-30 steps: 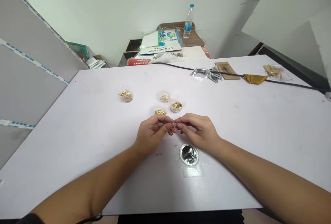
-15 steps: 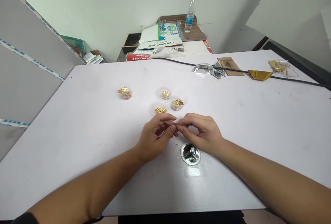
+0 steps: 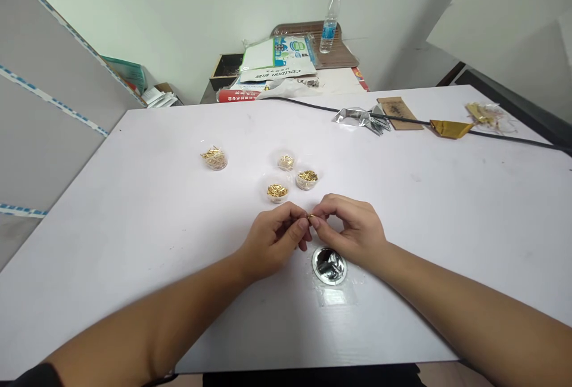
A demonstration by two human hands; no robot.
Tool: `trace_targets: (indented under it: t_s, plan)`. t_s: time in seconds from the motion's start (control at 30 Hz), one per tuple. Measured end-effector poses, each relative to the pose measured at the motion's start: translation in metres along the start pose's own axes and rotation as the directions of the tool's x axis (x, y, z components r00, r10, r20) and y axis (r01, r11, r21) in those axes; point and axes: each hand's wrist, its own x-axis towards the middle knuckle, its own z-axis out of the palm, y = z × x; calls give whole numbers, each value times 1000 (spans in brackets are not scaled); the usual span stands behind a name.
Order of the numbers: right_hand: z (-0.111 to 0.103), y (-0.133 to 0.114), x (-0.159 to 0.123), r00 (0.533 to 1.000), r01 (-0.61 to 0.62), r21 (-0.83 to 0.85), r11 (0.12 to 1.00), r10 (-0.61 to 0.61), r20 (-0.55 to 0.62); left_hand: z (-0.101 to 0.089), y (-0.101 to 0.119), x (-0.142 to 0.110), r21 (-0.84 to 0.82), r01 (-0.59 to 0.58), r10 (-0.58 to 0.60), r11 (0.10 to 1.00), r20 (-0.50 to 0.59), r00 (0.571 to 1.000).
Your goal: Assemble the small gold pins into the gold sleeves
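In the head view my left hand point(image 3: 277, 237) and my right hand point(image 3: 355, 227) meet fingertip to fingertip over the table. Between both pinches shows a tiny gold-coloured metal pin point(image 3: 311, 216), partly hidden by the fingers. Just beyond the hands stand small clear cups of gold pins: a near cup point(image 3: 277, 192), a right cup point(image 3: 307, 180) and a farther cup point(image 3: 286, 162). Another cup of longer pins point(image 3: 214, 158) stands off to the left. Below my right hand lies a round shiny silver dish point(image 3: 329, 266) with dark reflections, on clear plastic.
A black cable point(image 3: 313, 105) crosses the white table point(image 3: 134, 196) at the back. Along it lie a silver packet point(image 3: 355, 116), a brown card point(image 3: 399, 112), a gold foil packet point(image 3: 450, 129) and a clear bag point(image 3: 489, 117). A water bottle point(image 3: 329, 23) stands behind.
Both hands stay pinched together, moved very slightly right. The left fingers have curled in more, uncovering the near cup, and the gold pin shows a little more clearly.
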Motion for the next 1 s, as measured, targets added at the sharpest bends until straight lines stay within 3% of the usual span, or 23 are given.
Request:
trace_targets:
  t_s: [0.4, 0.7, 0.83, 1.0]
  plan:
    - [-1, 2, 3, 991, 123, -69, 990, -119, 63, -4, 4, 7, 16, 79, -79, 997, -39, 996]
    - [-1, 5, 1, 990, 137, -107, 985, -133, 45, -10, 2, 10, -67, 106, -104, 992, 41, 994]
    - [-3, 4, 1, 986, 158, -143, 977, -150, 70, -12, 1, 10, -121, 89, -86, 989, 29, 996]
    - [-4, 4, 2, 975, 212, -195, 958, -195, 107, -14, -2, 9, -181, 84, -67, 980, 96, 993]
